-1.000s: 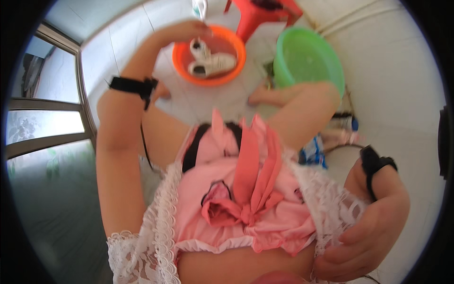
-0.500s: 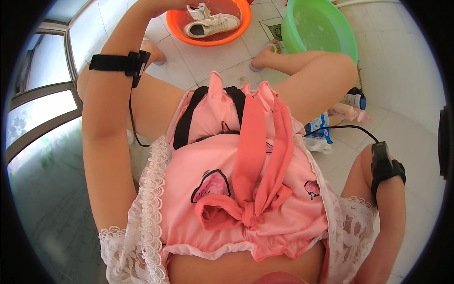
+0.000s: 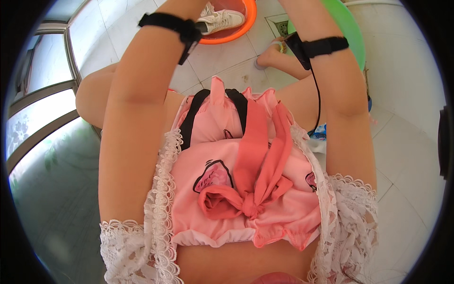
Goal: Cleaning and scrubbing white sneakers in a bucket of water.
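Observation:
Both my forearms stretch forward and leave the picture at its top edge, so neither hand shows. My left forearm passes in front of the left side of an orange basin. In that basin lies a white lace-up shoe; part of a second white shoe shows at the top edge. My right forearm crosses in front of a green basin on the right. What the hands hold or touch cannot be seen. Each forearm wears a black strap with a small device.
A floor drain lies between the two basins. My foot rests just below it. Packages, including a blue one, stand partly hidden behind my right arm. A framed glass door is on the left, a white wall on the right.
My right arm has swung up and forward from the lower right to the green basin. My left forearm has shifted rightward, and its hand has gone out of the picture.

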`<state>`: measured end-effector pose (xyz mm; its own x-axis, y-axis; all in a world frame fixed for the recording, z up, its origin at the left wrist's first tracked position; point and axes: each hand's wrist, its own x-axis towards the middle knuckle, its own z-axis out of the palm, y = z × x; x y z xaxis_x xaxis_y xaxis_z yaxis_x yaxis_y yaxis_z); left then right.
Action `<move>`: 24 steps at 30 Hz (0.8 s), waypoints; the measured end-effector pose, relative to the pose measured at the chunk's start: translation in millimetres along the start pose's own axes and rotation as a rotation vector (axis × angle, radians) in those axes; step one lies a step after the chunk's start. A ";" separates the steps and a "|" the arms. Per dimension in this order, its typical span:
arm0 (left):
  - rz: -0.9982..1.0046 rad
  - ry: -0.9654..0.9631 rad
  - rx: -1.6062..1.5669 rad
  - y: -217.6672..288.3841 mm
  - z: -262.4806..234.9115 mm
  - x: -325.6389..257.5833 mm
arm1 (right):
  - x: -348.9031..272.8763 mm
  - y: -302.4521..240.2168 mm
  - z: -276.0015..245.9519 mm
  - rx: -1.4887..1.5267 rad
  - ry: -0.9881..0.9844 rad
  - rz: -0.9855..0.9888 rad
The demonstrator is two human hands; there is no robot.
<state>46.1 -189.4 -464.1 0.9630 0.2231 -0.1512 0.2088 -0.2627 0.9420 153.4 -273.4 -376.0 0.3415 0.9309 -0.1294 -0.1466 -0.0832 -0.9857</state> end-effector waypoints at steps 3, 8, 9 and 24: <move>0.040 0.111 -0.011 -28.4 -16.2 -13.3 | 3.5 16.7 9.6 -0.169 0.040 -0.007; -0.047 0.040 0.120 -33.2 -40.0 3.4 | 39.1 64.0 -41.9 -0.327 -0.061 -0.268; -0.017 0.049 0.130 -27.9 -30.8 10.8 | 37.4 83.2 -59.5 -0.352 0.004 -0.074; -0.607 0.473 -0.831 -95.2 32.2 -17.4 | -4.7 197.1 -48.8 -0.855 0.124 0.540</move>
<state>14.9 -198.5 -560.8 0.5433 0.4802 -0.6887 0.2719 0.6754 0.6854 168.1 -311.5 -574.9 0.5273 0.6542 -0.5422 0.3864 -0.7529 -0.5327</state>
